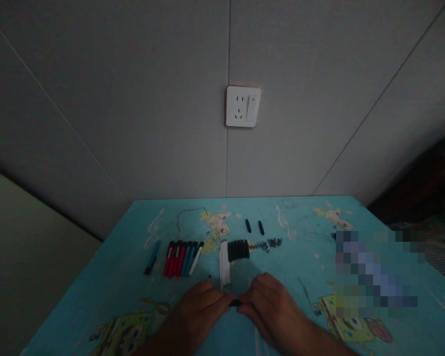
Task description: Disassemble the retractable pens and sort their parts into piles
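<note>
Head view. Left hand [198, 306] and right hand [272, 309] meet at the near table [107, 287] edge, fingertips pinched together on a small black part [235, 302] between them. Just beyond: white tubes [224, 262], black caps [239, 249]. Farther left, a row of pens [181, 258]. Socket [243, 106] on the far wall.

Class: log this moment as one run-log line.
left hand: pinching small black part | right hand: pinching it too | pens: beyond, on table
</note>
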Demonstrator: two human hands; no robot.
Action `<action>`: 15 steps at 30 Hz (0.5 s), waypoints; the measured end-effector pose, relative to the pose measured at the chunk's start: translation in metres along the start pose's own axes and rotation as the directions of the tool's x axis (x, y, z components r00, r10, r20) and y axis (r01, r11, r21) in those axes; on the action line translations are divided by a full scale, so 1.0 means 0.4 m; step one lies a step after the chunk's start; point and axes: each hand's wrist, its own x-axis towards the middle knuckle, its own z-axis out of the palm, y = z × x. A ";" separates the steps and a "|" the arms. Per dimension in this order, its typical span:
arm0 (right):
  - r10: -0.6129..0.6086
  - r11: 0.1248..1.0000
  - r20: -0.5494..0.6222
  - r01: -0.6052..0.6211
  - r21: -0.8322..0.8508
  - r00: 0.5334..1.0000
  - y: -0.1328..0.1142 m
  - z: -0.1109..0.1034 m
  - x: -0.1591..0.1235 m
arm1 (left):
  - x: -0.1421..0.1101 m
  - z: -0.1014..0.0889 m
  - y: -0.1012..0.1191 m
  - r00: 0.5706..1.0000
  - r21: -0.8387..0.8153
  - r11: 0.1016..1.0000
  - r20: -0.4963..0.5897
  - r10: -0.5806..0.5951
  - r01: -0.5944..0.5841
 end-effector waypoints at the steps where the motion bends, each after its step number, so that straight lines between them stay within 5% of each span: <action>1: 0.015 1.000 -0.001 -0.015 -0.002 1.000 -0.001 0.001 0.000 | -0.008 0.001 -0.004 1.000 0.006 1.000 -0.009 0.027 -0.027; 9: 0.048 0.998 0.019 -0.047 -0.048 0.999 0.025 -0.009 0.000 | -0.011 -0.001 0.007 1.000 0.020 1.000 0.000 -0.004 0.004; 12: 0.206 0.976 -0.037 -0.208 -0.063 0.978 0.070 -0.034 -0.006 | -0.005 -0.006 -0.001 0.994 0.037 0.994 -0.036 -0.099 0.100; 15: 0.422 0.888 -0.127 -0.437 -0.143 0.898 0.121 -0.063 -0.004 | -0.002 -0.016 -0.021 0.980 0.058 0.982 -0.091 -0.175 0.181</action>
